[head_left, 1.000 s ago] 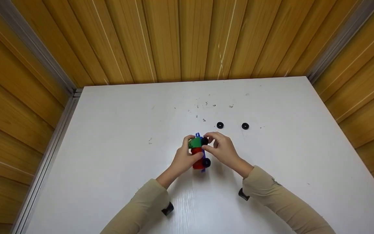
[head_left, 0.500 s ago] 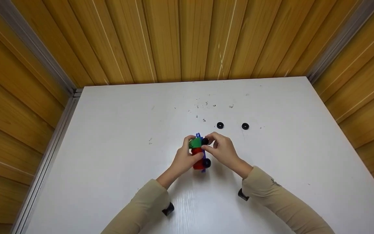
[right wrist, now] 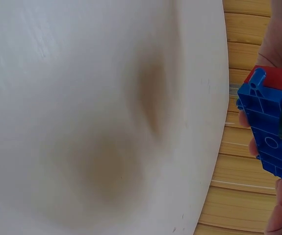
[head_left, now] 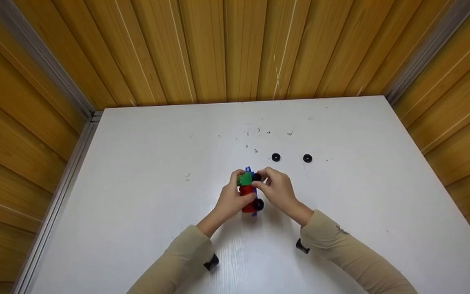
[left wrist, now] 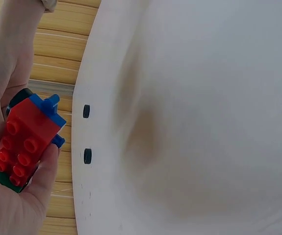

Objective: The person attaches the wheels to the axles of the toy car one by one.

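In the head view my left hand (head_left: 231,200) grips a toy car built of blocks, tipped on its side. Its red block (left wrist: 25,142) shows round studs in the left wrist view, with a green block (head_left: 244,179) at the far end. The blue chassis (right wrist: 266,122) faces the right wrist camera, its underside bare of wheels on the near side. My right hand (head_left: 279,190) pinches a black wheel (head_left: 256,177) at the car's far end with thumb and fingertips. Another black wheel (head_left: 258,204) sits at the near end of the chassis.
Two loose black wheels, one on the left (head_left: 276,157) and one on the right (head_left: 307,158), lie on the white table (head_left: 137,163) beyond the hands. Wood-patterned walls (head_left: 206,53) stand around it. Dark wrist devices (head_left: 211,262) show below both sleeves.
My right hand and forearm have shifted slightly left, the fingers still on the far wheel. The left hand and the car stay nearly in place.
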`<state>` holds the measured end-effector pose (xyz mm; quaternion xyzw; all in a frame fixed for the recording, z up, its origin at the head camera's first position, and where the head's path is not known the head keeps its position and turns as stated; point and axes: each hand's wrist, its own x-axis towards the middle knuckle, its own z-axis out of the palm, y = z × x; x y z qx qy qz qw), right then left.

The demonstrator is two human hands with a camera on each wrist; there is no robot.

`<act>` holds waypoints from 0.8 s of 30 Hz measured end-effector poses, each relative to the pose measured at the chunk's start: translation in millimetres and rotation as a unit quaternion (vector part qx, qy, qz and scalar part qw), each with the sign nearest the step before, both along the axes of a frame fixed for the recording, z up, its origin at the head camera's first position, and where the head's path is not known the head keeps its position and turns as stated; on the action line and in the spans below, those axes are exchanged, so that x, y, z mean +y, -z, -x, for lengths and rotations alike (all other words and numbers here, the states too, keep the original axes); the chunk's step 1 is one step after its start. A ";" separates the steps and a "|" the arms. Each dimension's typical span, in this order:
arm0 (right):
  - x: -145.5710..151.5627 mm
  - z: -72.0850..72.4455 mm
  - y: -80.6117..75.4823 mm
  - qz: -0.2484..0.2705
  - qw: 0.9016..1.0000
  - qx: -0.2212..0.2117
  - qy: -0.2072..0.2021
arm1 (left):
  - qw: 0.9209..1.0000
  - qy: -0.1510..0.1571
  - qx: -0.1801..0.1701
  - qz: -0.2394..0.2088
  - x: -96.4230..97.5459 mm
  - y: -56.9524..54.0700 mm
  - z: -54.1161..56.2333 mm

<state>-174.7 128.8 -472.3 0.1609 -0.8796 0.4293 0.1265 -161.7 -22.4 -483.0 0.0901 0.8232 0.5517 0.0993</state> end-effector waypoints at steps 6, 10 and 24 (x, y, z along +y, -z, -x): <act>-6.5 -1.1 0.4 -0.014 0.999 0.034 0.015 | 1.000 -0.008 0.010 0.024 -1.1 -1.5 1.6; -8.6 -0.3 -0.5 -0.015 0.999 0.038 0.018 | 0.999 -0.009 0.010 0.031 -2.5 -2.0 2.4; -10.6 1.5 -2.8 -0.009 1.000 -0.018 0.009 | 0.999 -0.004 0.027 0.044 -6.6 2.2 2.3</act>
